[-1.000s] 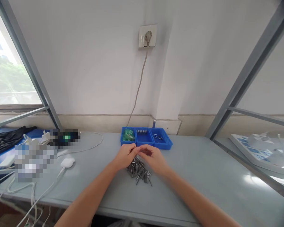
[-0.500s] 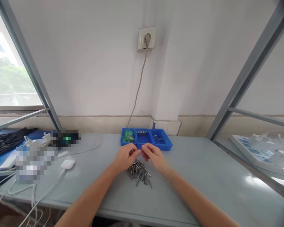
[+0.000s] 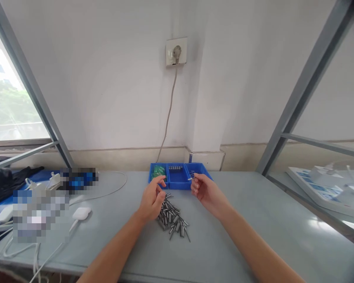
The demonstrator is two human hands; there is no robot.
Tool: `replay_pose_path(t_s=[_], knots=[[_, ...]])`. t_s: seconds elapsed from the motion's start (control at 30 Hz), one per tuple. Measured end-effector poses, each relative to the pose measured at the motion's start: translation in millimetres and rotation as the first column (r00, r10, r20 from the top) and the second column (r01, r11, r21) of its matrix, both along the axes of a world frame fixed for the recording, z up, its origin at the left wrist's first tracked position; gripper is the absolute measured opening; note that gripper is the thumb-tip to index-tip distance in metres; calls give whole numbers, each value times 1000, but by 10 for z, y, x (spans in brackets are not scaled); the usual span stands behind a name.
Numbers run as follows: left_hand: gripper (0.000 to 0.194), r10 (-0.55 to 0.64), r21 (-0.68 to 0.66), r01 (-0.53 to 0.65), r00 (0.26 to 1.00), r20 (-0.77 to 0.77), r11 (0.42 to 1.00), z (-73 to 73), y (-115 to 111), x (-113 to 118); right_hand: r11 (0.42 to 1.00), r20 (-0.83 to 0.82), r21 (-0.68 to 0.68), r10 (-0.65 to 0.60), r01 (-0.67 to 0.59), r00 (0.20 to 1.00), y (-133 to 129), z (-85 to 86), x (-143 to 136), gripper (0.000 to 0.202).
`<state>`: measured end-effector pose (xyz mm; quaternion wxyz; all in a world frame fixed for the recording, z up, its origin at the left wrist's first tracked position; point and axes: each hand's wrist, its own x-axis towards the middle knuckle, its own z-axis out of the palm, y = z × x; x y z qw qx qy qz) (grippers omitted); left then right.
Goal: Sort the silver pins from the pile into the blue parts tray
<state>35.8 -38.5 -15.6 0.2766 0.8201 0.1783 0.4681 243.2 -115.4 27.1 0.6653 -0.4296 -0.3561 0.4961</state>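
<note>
My right hand (image 3: 209, 195) is closed, its fingertips pinching a small, thin metal pin (image 3: 190, 179) at the front of the right blue bin (image 3: 202, 168). My left hand (image 3: 150, 201) hovers at the left of a pile of metal pins and small cylinders (image 3: 173, 220), thumb and fingers apart, nothing visible in it. Green plastic packets (image 3: 158, 170) lie in the left blue bin. Along the back of the middle blue bin (image 3: 179, 184) stands a row of small shiny metal parts. My right hand partly hides the right bin's contents.
A white charger (image 3: 81, 213) with its cable rests on the grey table (image 3: 218, 251), left of my arms. Further left are white cables, blurred-out devices and black cloth (image 3: 13, 182). Grey metal posts (image 3: 306, 86) frame both sides. A plugged cord (image 3: 170, 106) hangs down the wall.
My hands have parted from close together above the pile. The right one has moved right to the right bin, carrying the pin; the left has shifted slightly left and opened.
</note>
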Motion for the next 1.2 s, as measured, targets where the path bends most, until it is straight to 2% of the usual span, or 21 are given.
replay_pose_path(t_s=[0.17, 0.3, 0.4, 0.5, 0.57, 0.63, 0.7, 0.73, 0.8, 0.87, 0.93, 1.2], knots=[[51, 31, 12, -32, 999, 20, 999, 7, 21, -14, 976, -102, -120, -193, 180, 976, 128, -209, 154, 25], [48, 66, 10, -66, 997, 30, 998, 9, 59, -42, 959, -81, -189, -228, 210, 970, 122, -236, 170, 32], [47, 87, -8, -87, 996, 11, 996, 33, 55, -48, 963, 1, -131, -237, 235, 971, 111, -229, 119, 39], [43, 99, -4, -99, 994, -41, 995, 81, 30, -37, 966, 245, -40, -239, 256, 940, 99, -234, 31, 38], [37, 129, 15, -128, 987, -100, 992, 115, 21, -30, 982, 537, 6, -164, 191, 827, 83, -251, -40, 33], [32, 182, 61, -173, 963, -197, 983, 137, 30, -33, 998, 798, 38, -64, 57, 599, 66, -286, -112, 26], [26, 230, 151, -187, 907, -354, 971, 140, 55, -50, 995, 930, 47, -13, -85, 367, 63, -344, -173, 25], [25, 250, 200, -177, 863, -440, 964, 135, 73, -63, 990, 959, 45, -5, -135, 284, 71, -380, -196, 27], [27, 279, 268, -145, 767, -577, 953, 118, 107, -90, 982, 985, 24, 9, -187, 173, 105, -458, -226, 30], [29, 299, 290, -138, 706, -641, 947, 99, 135, -110, 984, 994, 4, 15, -181, 107, 152, -522, -237, 32], [30, 309, 290, -146, 683, -662, 946, 80, 154, -118, 987, 997, -4, 15, -159, 72, 199, -555, -235, 33], [24, 281, 255, -146, 706, -650, 956, -15, 213, -104, 996, 998, -69, 69, -59, 0, 269, -520, -183, 25]])
